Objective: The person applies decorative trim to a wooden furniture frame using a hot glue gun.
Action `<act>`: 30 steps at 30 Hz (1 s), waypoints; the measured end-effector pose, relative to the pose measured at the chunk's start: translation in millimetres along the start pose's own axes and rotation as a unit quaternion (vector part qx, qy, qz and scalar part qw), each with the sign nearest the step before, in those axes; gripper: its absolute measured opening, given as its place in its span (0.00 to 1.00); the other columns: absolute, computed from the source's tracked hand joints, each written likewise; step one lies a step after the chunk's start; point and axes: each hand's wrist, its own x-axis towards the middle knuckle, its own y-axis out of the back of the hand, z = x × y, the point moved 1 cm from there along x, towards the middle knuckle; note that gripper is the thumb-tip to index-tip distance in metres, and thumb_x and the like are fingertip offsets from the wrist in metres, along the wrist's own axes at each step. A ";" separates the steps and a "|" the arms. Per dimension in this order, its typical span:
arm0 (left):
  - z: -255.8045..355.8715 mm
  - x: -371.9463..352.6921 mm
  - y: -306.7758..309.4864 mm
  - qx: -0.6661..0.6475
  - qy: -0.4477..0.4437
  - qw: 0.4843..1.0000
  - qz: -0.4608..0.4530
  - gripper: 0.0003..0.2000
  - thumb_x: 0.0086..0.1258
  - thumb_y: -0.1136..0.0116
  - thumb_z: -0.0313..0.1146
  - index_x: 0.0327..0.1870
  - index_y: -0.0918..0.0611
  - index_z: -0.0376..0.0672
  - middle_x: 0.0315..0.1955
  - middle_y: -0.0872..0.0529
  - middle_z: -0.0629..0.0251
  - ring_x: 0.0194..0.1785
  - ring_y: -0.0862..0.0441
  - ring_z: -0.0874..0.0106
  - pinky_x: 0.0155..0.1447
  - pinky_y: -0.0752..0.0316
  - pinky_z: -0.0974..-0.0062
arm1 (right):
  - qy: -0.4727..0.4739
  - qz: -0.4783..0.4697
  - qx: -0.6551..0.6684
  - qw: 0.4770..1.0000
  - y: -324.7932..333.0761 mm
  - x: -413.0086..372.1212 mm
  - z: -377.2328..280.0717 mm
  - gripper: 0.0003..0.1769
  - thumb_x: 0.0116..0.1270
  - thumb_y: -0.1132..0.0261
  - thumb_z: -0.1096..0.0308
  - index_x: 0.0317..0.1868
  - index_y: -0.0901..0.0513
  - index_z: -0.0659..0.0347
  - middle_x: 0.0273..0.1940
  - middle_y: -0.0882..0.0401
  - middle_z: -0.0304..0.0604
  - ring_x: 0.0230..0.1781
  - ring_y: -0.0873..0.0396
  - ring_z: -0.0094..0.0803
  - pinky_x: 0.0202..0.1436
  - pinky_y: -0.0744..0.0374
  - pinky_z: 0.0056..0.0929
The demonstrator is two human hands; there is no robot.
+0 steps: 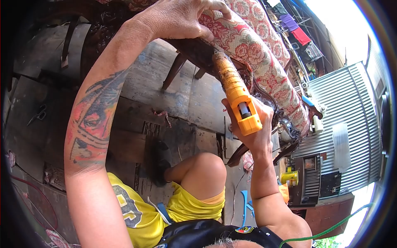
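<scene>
Nearest us, our right hand (pixel 258 120) has its fingers clamped around an orange tool (pixel 233 84); part of the grip is hidden behind it. The tool has a bright plastic body, with a pale cylinder showing in a rear opening, and a long barrel smeared brown and darkest at the tip, which points at the chair's lower edge. Our left hand (pixel 182 18) lies along that edge, thumb and forefinger apart on the cloth. The chair (pixel 252 51) has pale cloth with red flowers over a dark, carved wooden frame. Beneath it, scissors (pixel 37 115) lie on the worn floor (pixel 165 101). Farther off, we see a yellow bucket (pixel 289 178) and ribbed metal sheets (pixel 359 124).
</scene>
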 end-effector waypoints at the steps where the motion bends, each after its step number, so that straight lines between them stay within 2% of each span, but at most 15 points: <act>1: 0.7 2.2 1.2 -0.009 0.029 0.999 -0.018 0.24 0.62 0.20 0.35 0.61 0.11 0.45 0.62 0.12 0.56 0.73 0.19 0.56 0.82 0.33 0.57 | -0.003 -0.002 -0.006 1.000 1.0 -1.1 0.8 0.13 0.57 0.23 0.72 0.43 0.15 0.60 0.36 0.14 0.46 0.37 0.12 0.51 0.43 0.16 0.44; 2: 1.4 3.7 2.8 -0.019 0.057 0.998 -0.036 0.24 0.62 0.20 0.35 0.61 0.11 0.45 0.63 0.12 0.56 0.73 0.19 0.56 0.82 0.33 0.56 | -0.005 -0.003 -0.013 1.000 1.8 -1.8 1.6 0.13 0.57 0.23 0.72 0.43 0.15 0.60 0.36 0.14 0.46 0.37 0.12 0.51 0.43 0.16 0.44; 5: 18.6 -2.4 11.3 0.023 0.032 0.999 -0.020 0.25 0.62 0.20 0.36 0.61 0.11 0.45 0.64 0.12 0.56 0.74 0.21 0.55 0.82 0.33 0.55 | 0.003 0.005 -0.005 1.000 2.8 -2.6 3.1 0.14 0.56 0.23 0.72 0.42 0.15 0.60 0.36 0.14 0.46 0.36 0.12 0.51 0.43 0.17 0.44; 12: -7.8 1.8 -5.8 0.040 0.033 0.999 -0.009 0.25 0.62 0.20 0.36 0.62 0.11 0.45 0.64 0.13 0.56 0.75 0.22 0.53 0.82 0.33 0.55 | -0.001 -0.007 -0.025 1.000 5.5 -4.0 5.0 0.15 0.54 0.23 0.72 0.41 0.16 0.59 0.35 0.16 0.46 0.36 0.14 0.51 0.43 0.18 0.45; 15: -7.9 2.4 -6.0 0.015 0.034 0.999 -0.016 0.25 0.62 0.20 0.36 0.62 0.11 0.45 0.64 0.13 0.56 0.75 0.22 0.53 0.82 0.32 0.56 | -0.002 -0.013 -0.036 0.999 6.8 -4.9 7.3 0.15 0.54 0.23 0.72 0.41 0.16 0.59 0.34 0.17 0.45 0.36 0.14 0.52 0.44 0.18 0.45; 18: -5.0 3.2 -2.4 -0.055 0.073 0.995 -0.043 0.25 0.62 0.20 0.35 0.62 0.11 0.45 0.64 0.13 0.56 0.75 0.22 0.53 0.82 0.31 0.56 | 0.004 -0.012 -0.033 0.999 8.9 -4.1 7.0 0.14 0.55 0.23 0.73 0.42 0.16 0.59 0.35 0.16 0.46 0.36 0.14 0.52 0.43 0.18 0.45; 21: -5.2 2.3 -3.3 -0.031 0.067 0.996 -0.040 0.25 0.62 0.20 0.35 0.62 0.11 0.45 0.64 0.13 0.55 0.75 0.22 0.54 0.82 0.31 0.56 | 0.001 -0.012 -0.035 0.999 11.9 -3.3 4.3 0.14 0.56 0.23 0.74 0.42 0.15 0.59 0.35 0.15 0.46 0.35 0.13 0.52 0.43 0.17 0.44; 23: -8.3 0.6 -6.3 0.039 0.026 0.999 -0.004 0.25 0.61 0.19 0.34 0.62 0.11 0.45 0.64 0.13 0.55 0.75 0.22 0.53 0.81 0.30 0.56 | 0.002 -0.007 -0.021 1.000 13.4 -3.2 2.9 0.13 0.57 0.23 0.75 0.43 0.13 0.59 0.35 0.15 0.46 0.35 0.13 0.51 0.42 0.16 0.43; 27: -6.3 1.6 -3.9 0.011 0.018 1.000 -0.012 0.26 0.61 0.19 0.35 0.62 0.11 0.45 0.65 0.13 0.55 0.75 0.22 0.53 0.82 0.30 0.56 | 0.005 -0.006 -0.020 1.000 18.2 -2.2 -1.8 0.14 0.58 0.21 0.74 0.45 0.10 0.56 0.35 0.14 0.45 0.35 0.13 0.51 0.42 0.16 0.43; 30: -4.7 2.0 -3.6 0.007 0.051 0.998 -0.026 0.26 0.61 0.20 0.35 0.62 0.11 0.46 0.66 0.13 0.55 0.75 0.22 0.53 0.83 0.32 0.56 | 0.005 -0.005 -0.007 1.000 20.0 -2.5 -4.2 0.14 0.60 0.20 0.73 0.47 0.08 0.54 0.35 0.13 0.45 0.35 0.12 0.50 0.42 0.16 0.43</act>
